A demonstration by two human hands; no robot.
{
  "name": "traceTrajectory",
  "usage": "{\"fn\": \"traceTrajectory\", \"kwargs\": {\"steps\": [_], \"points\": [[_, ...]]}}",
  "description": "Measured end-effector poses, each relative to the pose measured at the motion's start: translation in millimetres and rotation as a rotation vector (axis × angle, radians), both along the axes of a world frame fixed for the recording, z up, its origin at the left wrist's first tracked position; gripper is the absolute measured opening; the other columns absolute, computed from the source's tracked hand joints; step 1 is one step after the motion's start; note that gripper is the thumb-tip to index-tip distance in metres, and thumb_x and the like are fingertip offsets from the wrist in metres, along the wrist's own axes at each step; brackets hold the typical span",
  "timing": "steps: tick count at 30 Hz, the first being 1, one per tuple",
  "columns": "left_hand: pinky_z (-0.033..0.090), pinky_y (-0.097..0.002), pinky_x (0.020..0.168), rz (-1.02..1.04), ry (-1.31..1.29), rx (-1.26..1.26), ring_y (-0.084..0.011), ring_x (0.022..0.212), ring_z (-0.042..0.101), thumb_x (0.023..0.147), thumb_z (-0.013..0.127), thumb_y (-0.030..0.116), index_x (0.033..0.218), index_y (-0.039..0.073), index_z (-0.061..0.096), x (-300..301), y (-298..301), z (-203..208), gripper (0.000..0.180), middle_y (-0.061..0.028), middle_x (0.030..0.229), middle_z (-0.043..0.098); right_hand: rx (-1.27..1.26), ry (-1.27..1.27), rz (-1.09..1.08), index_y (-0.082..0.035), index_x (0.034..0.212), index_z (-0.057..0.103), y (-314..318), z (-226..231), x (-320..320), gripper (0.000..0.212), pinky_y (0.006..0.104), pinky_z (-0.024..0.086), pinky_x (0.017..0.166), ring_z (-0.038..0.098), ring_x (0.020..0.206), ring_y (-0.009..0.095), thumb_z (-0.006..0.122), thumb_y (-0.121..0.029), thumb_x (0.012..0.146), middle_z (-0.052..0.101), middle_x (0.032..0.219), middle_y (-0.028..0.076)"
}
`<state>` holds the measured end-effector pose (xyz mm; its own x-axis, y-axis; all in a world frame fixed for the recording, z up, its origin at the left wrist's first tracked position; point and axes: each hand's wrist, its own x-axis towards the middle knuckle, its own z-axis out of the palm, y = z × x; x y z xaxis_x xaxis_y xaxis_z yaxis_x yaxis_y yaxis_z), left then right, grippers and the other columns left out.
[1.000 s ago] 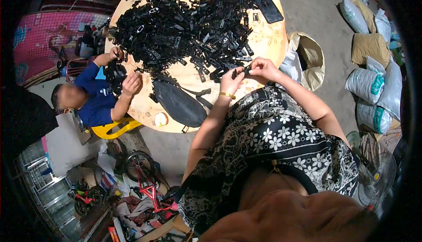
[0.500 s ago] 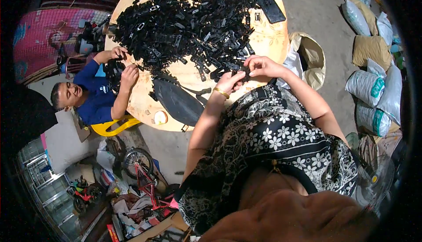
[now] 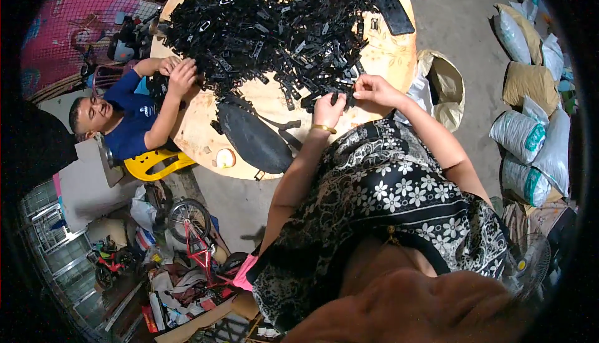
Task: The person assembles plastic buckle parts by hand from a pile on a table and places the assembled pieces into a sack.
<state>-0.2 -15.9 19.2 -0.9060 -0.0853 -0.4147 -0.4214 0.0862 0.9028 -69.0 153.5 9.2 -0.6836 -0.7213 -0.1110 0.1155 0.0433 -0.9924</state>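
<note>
A heap of small black plastic clips (image 3: 268, 37) covers much of the round wooden table (image 3: 394, 59). At the heap's near edge, my left hand (image 3: 329, 111) is closed, with thumb and fingers pinched on a black plastic clip. Just right of it, my right hand (image 3: 379, 91) has its thumb and forefinger pressed together beside the dark parts. Whatever lies between those fingertips is too small to make out. A flat black bag-like piece (image 3: 253, 140) with a strap rests on the table left of my left forearm.
Across on the left, a co-worker in a blue shirt (image 3: 132, 115) reaches to the heap from a yellow chair (image 3: 156, 165). Two phones, one black (image 3: 394, 12), lie at the far right edge. An open sack (image 3: 448, 87) stands beside the table; filled sacks (image 3: 521, 130) are stacked farther right.
My two hands have moved slightly apart, and the left one has shifted a little up toward the heap. The co-worker's hands have moved up and nearer each other. The whole view has shifted slightly.
</note>
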Motion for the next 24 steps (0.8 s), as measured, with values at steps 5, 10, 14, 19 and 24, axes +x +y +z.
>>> {"fn": "traceTrajectory", "kwargs": {"steps": [5, 10, 14, 19, 24], "points": [[0.039, -0.0221, 0.047, 0.014, 0.334, -0.328, -0.0083, 0.05, 0.047, 0.078, 0.055, 0.013, 0.079, 0.0, 0.058, -1.3, -1.7, 8.8, 0.013, -0.0026, 0.061, 0.053, -0.224, -0.482, -0.045, -0.002, 0.089, 0.054, 0.5, 12.5, -2.5, 0.014, 0.0206, 0.045, 0.061, 0.055, 0.064, 0.009, 0.058, -0.008, 0.077, 0.056, 0.071, 0.0], [0.043, -0.0279, 0.058, -0.084, 0.565, -0.498, -0.0222, 0.063, 0.055, 0.074, 0.057, 0.005, 0.083, 0.0, 0.058, 2.1, -1.2, 22.0, 0.01, -0.012, 0.072, 0.055, -0.126, -0.312, -0.144, -0.001, 0.091, 0.053, 4.0, 16.3, 0.0, 0.016, 0.0203, 0.045, 0.062, 0.054, 0.065, 0.008, 0.057, -0.003, 0.075, 0.056, 0.07, 0.0], [0.044, -0.0321, 0.061, -0.115, 0.628, -0.749, -0.0281, 0.068, 0.056, 0.071, 0.056, 0.002, 0.082, 0.0, 0.057, 2.3, 7.1, 26.9, 0.012, -0.0147, 0.075, 0.054, -0.059, 0.002, -0.344, -0.002, 0.086, 0.054, -2.0, 4.3, 4.2, 0.015, 0.0206, 0.044, 0.054, 0.054, 0.059, 0.007, 0.056, -0.003, 0.072, 0.058, 0.067, 0.002], [0.044, -0.0354, 0.063, -0.065, 0.501, -0.635, -0.0323, 0.07, 0.055, 0.071, 0.055, 0.002, 0.086, 0.001, 0.056, 0.7, 0.7, 29.7, 0.015, -0.0155, 0.076, 0.055, 0.1, 0.341, -0.302, -0.002, 0.081, 0.054, -10.5, 34.8, 14.8, 0.01, 0.022, 0.044, 0.054, 0.053, 0.058, 0.007, 0.057, -0.003, 0.071, 0.057, 0.063, 0.003], [0.044, -0.0328, 0.062, -0.181, 0.582, -0.731, -0.0285, 0.07, 0.056, 0.073, 0.055, 0.004, 0.092, 0.001, 0.055, -4.9, 0.4, 37.2, 0.019, -0.0147, 0.078, 0.056, 0.04, 0.26, -0.432, -0.002, 0.081, 0.054, -8.3, 40.1, 11.6, 0.01, 0.0201, 0.043, 0.053, 0.051, 0.058, 0.005, 0.058, -0.003, 0.072, 0.056, 0.064, 0.001]]}}
